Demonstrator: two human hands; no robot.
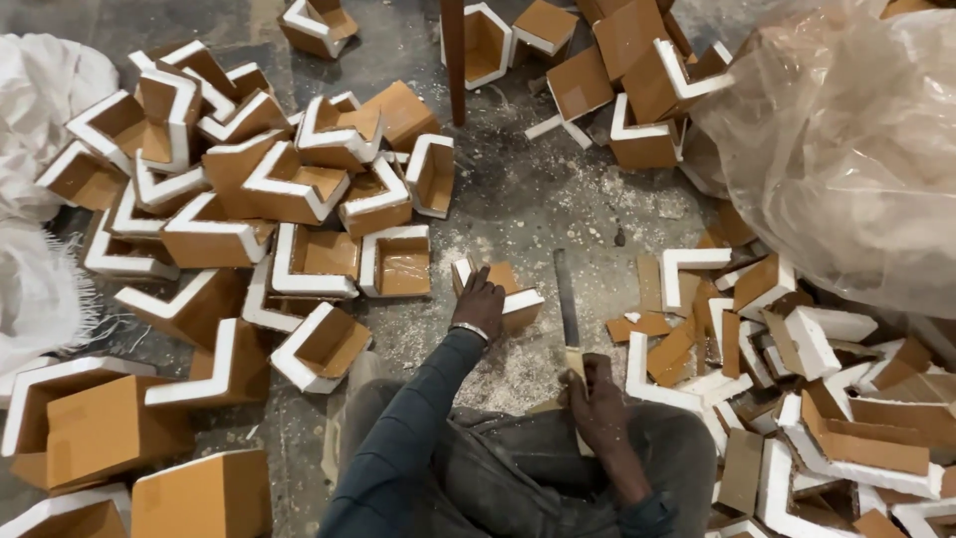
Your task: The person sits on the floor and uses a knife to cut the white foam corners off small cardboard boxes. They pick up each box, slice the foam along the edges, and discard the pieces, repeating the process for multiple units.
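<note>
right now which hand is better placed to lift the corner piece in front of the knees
Left. The left hand already rests on the corner piece; the right hand is nearer the body, holding a blade.

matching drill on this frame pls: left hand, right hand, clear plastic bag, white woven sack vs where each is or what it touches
Things:
1. left hand
2. right hand
3. clear plastic bag
4. white woven sack

Places:
A. far left edge of the floor
B. upper right, above the loose foam strips
C. on a foam-and-cardboard corner piece at centre
D. gripping the handle of a long flat blade by the lap

Pairs: 1-C, 2-D, 3-B, 4-A
</note>
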